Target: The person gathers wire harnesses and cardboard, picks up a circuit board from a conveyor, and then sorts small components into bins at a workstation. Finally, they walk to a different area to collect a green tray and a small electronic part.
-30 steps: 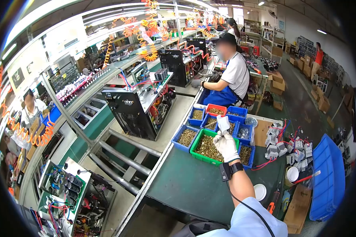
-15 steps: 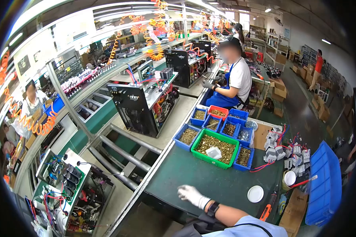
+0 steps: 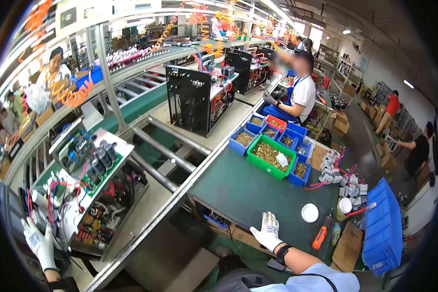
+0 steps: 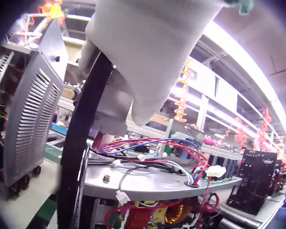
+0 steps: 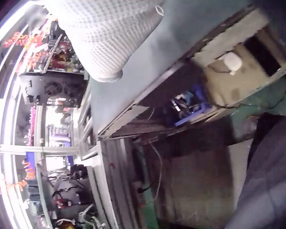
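In the head view, my gloved left hand [image 3: 40, 243] is at the lower left, beside an uncovered machine with a circuit board [image 3: 100, 163] and loose wires. The left wrist view shows that hand [image 4: 143, 52] gripping the top edge of the machine's upright black panel [image 4: 81, 129], thumb on the wire side. My gloved right hand [image 3: 267, 231] is over the near edge of the green bench [image 3: 228, 180], fingers extended and holding nothing. Farther back, a white block [image 3: 282, 159] lies on brass-coloured hardware in a green bin [image 3: 265, 168].
Blue bins [image 3: 240, 141] and a red bin surround the green one. A white lid [image 3: 309, 212] and an orange-handled tool [image 3: 319, 237] lie on the bench's right. Metal rollers [image 3: 165, 141] run along the line, bearing a black machine [image 3: 190, 100]. A seated person [image 3: 301, 97] works beyond the bins.
My right hand has let go of the white block, now in the green bin, and drawn back to the bench's near edge. The left hand has come into view at the machine. The view has swung left.
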{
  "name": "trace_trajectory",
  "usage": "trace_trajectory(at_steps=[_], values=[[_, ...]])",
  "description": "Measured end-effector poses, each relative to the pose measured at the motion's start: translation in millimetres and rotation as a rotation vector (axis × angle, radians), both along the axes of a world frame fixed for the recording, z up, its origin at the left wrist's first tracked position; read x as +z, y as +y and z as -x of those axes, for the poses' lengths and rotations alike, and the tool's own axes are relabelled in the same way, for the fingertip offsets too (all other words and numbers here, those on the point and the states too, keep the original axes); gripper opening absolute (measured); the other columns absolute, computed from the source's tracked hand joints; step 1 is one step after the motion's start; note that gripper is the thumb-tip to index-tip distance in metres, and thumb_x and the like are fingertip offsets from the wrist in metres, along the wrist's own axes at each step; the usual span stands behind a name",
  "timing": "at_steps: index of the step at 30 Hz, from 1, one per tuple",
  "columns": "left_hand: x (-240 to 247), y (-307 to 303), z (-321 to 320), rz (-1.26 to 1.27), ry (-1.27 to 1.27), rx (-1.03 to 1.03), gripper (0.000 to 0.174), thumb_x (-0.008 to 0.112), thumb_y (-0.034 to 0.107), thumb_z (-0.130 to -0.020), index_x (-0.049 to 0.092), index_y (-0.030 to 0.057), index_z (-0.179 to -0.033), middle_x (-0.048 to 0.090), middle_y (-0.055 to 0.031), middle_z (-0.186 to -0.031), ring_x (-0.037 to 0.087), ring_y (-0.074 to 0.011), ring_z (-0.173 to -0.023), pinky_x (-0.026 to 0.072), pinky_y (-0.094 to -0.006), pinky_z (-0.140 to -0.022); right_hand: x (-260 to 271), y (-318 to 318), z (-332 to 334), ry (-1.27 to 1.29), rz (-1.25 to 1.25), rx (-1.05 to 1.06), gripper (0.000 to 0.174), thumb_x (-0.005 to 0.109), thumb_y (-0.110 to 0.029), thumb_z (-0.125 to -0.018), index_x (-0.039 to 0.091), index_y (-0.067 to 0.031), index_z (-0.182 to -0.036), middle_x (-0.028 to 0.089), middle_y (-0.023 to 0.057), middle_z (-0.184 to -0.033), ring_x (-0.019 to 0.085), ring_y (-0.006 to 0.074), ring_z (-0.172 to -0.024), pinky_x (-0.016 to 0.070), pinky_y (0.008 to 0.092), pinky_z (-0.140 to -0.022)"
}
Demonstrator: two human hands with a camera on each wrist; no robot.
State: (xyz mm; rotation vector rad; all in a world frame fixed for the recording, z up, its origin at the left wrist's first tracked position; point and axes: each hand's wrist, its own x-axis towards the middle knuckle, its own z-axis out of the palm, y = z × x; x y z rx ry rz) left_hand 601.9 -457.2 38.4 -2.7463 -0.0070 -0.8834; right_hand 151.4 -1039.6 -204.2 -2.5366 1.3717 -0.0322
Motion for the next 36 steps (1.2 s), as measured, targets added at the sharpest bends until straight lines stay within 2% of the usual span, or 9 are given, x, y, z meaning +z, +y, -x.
trace_trajectory(at_steps=[1, 3, 8, 10, 13, 16, 25, 32, 36], values=[[5.1, -8.6, 7.5, 0.029, 0.016, -0.006, 0.079, 0.066, 0.03, -0.083, 0.027, 0.0014, -0.145, 0.025, -0.0211, -0.15, 0.036, -0.0429, -0.129, 0.0283, -0.0437, -0.109, 1.8, 10.8, 12.4, 0.055, -0.107, -0.068, 0.097, 0.059, -0.056, -0.08, 0.019, 0.0021, -0.146, 0.018, 0.0238, -0.152, 0.013, 0.0386, -0.142, 0.0119, 0.0494, -0.114], [8.5, -15.5, 7.2, 0.044, -0.005, -0.036, 0.076, 0.067, 0.029, -0.083, 0.03, 0.0, -0.143, 0.029, -0.0198, -0.149, 0.041, -0.0429, -0.124, 0.0327, -0.0441, -0.105, -5.8, 24.0, 35.3, 0.095, -0.048, -0.025, 0.098, 0.059, -0.056, -0.079, 0.019, 0.0022, -0.146, 0.018, 0.0242, -0.152, 0.014, 0.0391, -0.142, 0.0119, 0.0497, -0.114], [34.8, -35.9, 36.8, -0.072, 0.051, -0.147, 0.082, 0.067, 0.038, -0.079, 0.033, -0.0061, -0.139, 0.032, -0.028, -0.145, 0.044, -0.041, -0.12, 0.0351, -0.0431, -0.102, 3.9, 27.4, 32.4, 0.195, -0.068, 0.023, 0.104, 0.057, -0.059, -0.077, 0.016, 0.0082, -0.145, 0.013, 0.0303, -0.151, 0.008, 0.0439, -0.142, 0.01, 0.0535, -0.114], [39.2, -32.0, 40.4, -0.134, 0.017, -0.241, 0.082, 0.065, 0.044, -0.079, 0.037, -0.0069, -0.136, 0.036, -0.0285, -0.142, 0.046, -0.0407, -0.116, 0.0376, -0.0424, -0.099, -3.1, 22.0, 34.1, 0.205, -0.101, 0.039, 0.108, 0.062, -0.058, -0.075, 0.012, 0.0077, -0.146, 0.01, 0.0301, -0.152, 0.006, 0.0436, -0.142, 0.0101, 0.0534, -0.113], [50.6, -48.2, 52.3, -0.155, 0.073, -0.147, 0.081, 0.065, 0.048, -0.077, 0.043, -0.0066, -0.132, 0.041, -0.0294, -0.137, 0.052, -0.0403, -0.108, 0.0417, -0.0424, -0.094, -16.1, 16.7, 32.5, 0.307, -0.162, 0.0, 0.116, 0.068, -0.055, -0.072, 0.001, 0.0034, -0.148, 0.001, 0.0272, -0.154, 0.0, 0.0429, -0.143, 0.0077, 0.0546, -0.113], [40.6, -47.2, 44.2, -0.156, -0.042, -0.168, 0.08, 0.065, 0.052, -0.076, 0.047, -0.006, -0.127, 0.046, -0.0291, -0.133, 0.057, -0.0406, -0.101, 0.0457, -0.0423, -0.089, -21.8, 19.7, 30.8, 0.299, -0.108, -0.026, 0.118, 0.072, -0.05, -0.07, -0.001, 0.0012, -0.148, 0.001, 0.0247, -0.155, 0.001, 0.0412, -0.143, 0.0077, 0.0525, -0.114], [40.9, -47.0, 45.8, -0.172, -0.039, -0.193, 0.077, 0.07, 0.049, -0.074, 0.048, -0.0056, -0.125, 0.048, -0.026, -0.131, 0.057, -0.0375, -0.102, 0.0466, -0.0404, -0.088, -17.6, 29.0, 22.1, 0.318, -0.04, -0.089, 0.112, 0.076, -0.035, -0.071, 0.001, -0.0054, -0.15, 0.003, 0.0179, -0.156, 0.005, 0.0353, -0.144, 0.0129, 0.0495, -0.115], [42.9, -47.3, 48.8, -0.127, -0.032, -0.207, 0.074, 0.07, 0.047, -0.073, 0.048, -0.0064, -0.119, 0.048, -0.0262, -0.13, 0.056, -0.0372, -0.095, 0.0462, -0.0414, -0.085, -20.7, 26.3, 25.1, 0.315, -0.042, -0.084, 0.112, 0.076, -0.035, -0.071, 0.001, -0.0069, -0.15, 0.003, 0.0181, -0.156, 0.006, 0.0359, -0.144, 0.0126, 0.0495, -0.115], [41.8, -47.5, 48.9, -0.107, -0.048, -0.198, 0.082, 0.071, 0.047, -0.071, 0.045, -0.0077, -0.126, 0.048, -0.0249, -0.131, 0.056, -0.035, -0.092, 0.0466, -0.0404, -0.083, -21.5, 25.9, 26.6, 0.299, -0.026, -0.078, 0.114, 0.077, -0.036, -0.069, 0.001, -0.0064, -0.15, 0.003, 0.0173, -0.156, 0.006, 0.0358, -0.143, 0.0139, 0.0502, -0.115]])
